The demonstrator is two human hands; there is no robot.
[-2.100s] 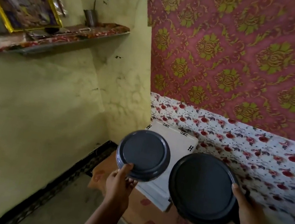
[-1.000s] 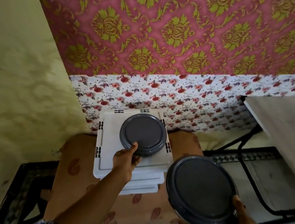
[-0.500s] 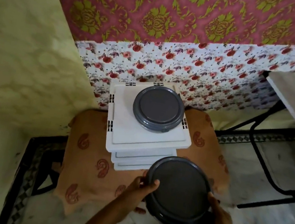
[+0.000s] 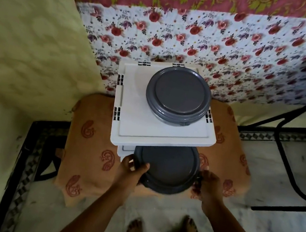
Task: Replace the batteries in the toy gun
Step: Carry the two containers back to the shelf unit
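Gripping the larger grey container (image 4: 167, 169) in both left hand (image 4: 133, 170) and right hand (image 4: 208, 186), now lowered at lower centre, the person is searching; toy gun and batteries aren't showing.

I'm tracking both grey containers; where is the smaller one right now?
In the head view, the smaller grey container sits on top of the white plastic drawer unit, centre frame, beyond the larger grey container that both hands hold.
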